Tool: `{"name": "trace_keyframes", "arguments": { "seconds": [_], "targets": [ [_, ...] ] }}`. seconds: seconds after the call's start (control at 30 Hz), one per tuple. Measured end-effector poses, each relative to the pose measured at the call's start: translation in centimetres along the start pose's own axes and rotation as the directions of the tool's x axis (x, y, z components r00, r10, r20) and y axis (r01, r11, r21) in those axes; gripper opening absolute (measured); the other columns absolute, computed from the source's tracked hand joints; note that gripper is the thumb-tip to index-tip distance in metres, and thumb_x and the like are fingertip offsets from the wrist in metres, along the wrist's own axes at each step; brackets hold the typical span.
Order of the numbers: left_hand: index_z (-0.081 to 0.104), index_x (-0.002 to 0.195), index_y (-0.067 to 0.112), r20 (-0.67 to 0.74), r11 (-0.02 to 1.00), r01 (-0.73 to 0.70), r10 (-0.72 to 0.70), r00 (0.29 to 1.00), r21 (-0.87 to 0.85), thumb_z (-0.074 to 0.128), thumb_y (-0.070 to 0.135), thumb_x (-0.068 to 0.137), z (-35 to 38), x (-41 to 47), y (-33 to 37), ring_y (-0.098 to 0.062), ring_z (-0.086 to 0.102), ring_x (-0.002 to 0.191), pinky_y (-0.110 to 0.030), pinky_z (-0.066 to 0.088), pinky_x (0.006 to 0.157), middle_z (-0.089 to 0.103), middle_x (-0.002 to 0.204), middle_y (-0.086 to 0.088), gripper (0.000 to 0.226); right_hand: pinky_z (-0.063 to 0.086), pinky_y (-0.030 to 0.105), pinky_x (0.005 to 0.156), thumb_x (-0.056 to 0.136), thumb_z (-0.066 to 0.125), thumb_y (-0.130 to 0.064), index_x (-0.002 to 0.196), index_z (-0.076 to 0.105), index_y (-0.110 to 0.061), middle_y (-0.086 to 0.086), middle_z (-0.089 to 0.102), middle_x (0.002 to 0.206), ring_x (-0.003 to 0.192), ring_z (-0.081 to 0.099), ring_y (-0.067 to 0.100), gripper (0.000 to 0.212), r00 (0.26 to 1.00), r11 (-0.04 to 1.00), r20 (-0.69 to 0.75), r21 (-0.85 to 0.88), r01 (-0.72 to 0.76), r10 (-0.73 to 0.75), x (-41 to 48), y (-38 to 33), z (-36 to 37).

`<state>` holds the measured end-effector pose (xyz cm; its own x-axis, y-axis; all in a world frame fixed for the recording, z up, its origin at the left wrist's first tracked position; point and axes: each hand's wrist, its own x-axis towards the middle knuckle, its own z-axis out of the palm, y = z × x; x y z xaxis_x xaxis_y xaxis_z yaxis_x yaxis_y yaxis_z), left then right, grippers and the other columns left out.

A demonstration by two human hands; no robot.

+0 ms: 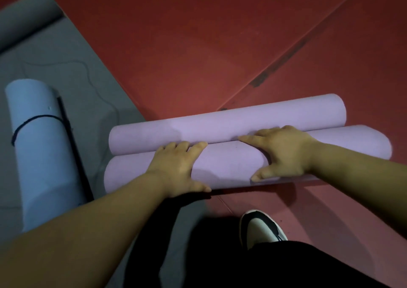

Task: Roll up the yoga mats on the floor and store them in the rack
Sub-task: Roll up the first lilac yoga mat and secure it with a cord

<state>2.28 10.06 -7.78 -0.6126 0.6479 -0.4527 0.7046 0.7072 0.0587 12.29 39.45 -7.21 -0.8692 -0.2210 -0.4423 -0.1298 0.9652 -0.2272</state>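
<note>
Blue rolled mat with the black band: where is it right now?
In the head view the blue rolled mat lies at far left on the flat grey mat, left of the nearer purple roll.

The single head camera looks steeply down, close above the left hand (176,168) and right hand (284,153) on the mat (231,162), floor (198,34) beyond the fingers (198,145).
</note>
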Motion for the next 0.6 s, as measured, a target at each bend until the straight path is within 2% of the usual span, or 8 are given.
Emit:
{"name": "trace_keyframes", "arguments": {
  "seconds": [0.13,0.2,0.23,0.3,0.37,0.4,0.5,0.6],
  "targets": [
    [0.025,0.153,0.044,0.088,0.985,-0.110,0.122,0.989,-0.130,0.057,0.095,0.057,0.5,-5.2,1.8,-0.021,0.055,0.122,-0.040,0.045,0.104,0.054,0.143,0.009,0.113,0.043,0.037,0.109,0.061,0.050,-0.098,0.153,0.019,-0.053,-0.024,0.049,0.149,0.134,0.050,0.007,0.107,0.994,0.990,0.097,0.134,0.042,-0.055,-4.9,-2.0,0.4],
    [0.026,0.150,0.048,0.175,0.978,-0.093,0.126,0.976,-0.186,0.060,0.095,0.053,1.5,-7.8,3.1,-0.019,0.058,0.119,-0.037,0.047,0.101,0.058,0.136,0.012,0.113,0.042,0.035,0.110,0.064,0.055,-0.094,0.150,0.020,-0.059,-0.027,0.050,0.147,0.132,0.049,0.003,0.099,0.978,0.975,0.182,0.212,0.066,-0.106,-6.8,-3.3,1.7],
    [0.027,0.147,0.049,0.192,0.976,-0.080,0.119,0.974,-0.203,0.061,0.093,0.051,2.0,-8.5,3.5,-0.019,0.058,0.116,-0.037,0.048,0.099,0.060,0.131,0.012,0.110,0.043,0.035,0.109,0.067,0.052,-0.094,0.148,0.019,-0.062,-0.026,0.052,0.144,0.130,0.051,0.004,0.093,0.974,0.973,0.192,0.219,0.079,-0.122,-7.2,-3.8,2.5],
    [0.033,0.140,0.052,0.198,0.966,-0.052,0.105,0.975,-0.254,0.064,0.089,0.049,2.8,-8.8,3.9,-0.018,0.058,0.111,-0.038,0.049,0.096,0.062,0.122,0.012,0.104,0.043,0.036,0.108,0.074,0.034,-0.097,0.149,0.018,-0.063,-0.022,0.055,0.139,0.128,0.054,0.009,0.084,0.982,0.977,0.161,0.201,0.069,-0.102,-6.8,-4.3,3.3],
    [0.036,0.137,0.054,0.204,0.946,-0.046,0.116,0.972,-0.321,0.067,0.088,0.047,2.9,-8.1,3.5,-0.016,0.058,0.111,-0.038,0.049,0.096,0.061,0.120,0.014,0.101,0.042,0.034,0.110,0.075,0.018,-0.099,0.151,0.022,-0.058,-0.022,0.055,0.139,0.129,0.054,0.009,0.086,0.992,0.977,0.117,0.214,0.023,-0.049,-5.8,-4.0,3.6],
    [0.037,0.136,0.055,0.206,0.937,-0.049,0.127,0.970,-0.346,0.068,0.089,0.047,2.9,-7.7,3.2,-0.015,0.058,0.112,-0.039,0.049,0.097,0.061,0.121,0.016,0.101,0.041,0.033,0.111,0.077,0.017,-0.098,0.151,0.026,-0.055,-0.023,0.055,0.140,0.130,0.053,0.008,0.087,0.995,0.973,0.091,0.232,0.011,-0.033,-5.4,-3.7,3.6],
    [0.031,0.143,0.053,0.227,0.935,-0.044,0.130,0.965,-0.351,0.062,0.095,0.046,3.0,-6.8,2.4,-0.016,0.055,0.121,-0.040,0.046,0.104,0.057,0.132,0.014,0.110,0.036,0.028,0.115,0.085,0.028,-0.087,0.153,0.034,-0.046,-0.021,0.052,0.146,0.135,0.048,0.006,0.079,0.999,0.962,0.047,0.271,-0.015,0.002,-4.6,-2.9,4.1],
    [0.024,0.149,0.049,0.239,0.950,-0.049,0.127,0.963,-0.308,0.056,0.099,0.049,3.0,-6.3,2.3,-0.019,0.048,0.127,-0.040,0.041,0.109,0.050,0.141,0.010,0.116,0.028,0.025,0.119,0.090,0.041,-0.077,0.156,0.032,-0.044,-0.014,0.046,0.155,0.143,0.040,0.008,0.074,0.999,0.956,0.040,0.290,-0.046,0.036,-4.0,-2.5,4.2]
  ]
}}
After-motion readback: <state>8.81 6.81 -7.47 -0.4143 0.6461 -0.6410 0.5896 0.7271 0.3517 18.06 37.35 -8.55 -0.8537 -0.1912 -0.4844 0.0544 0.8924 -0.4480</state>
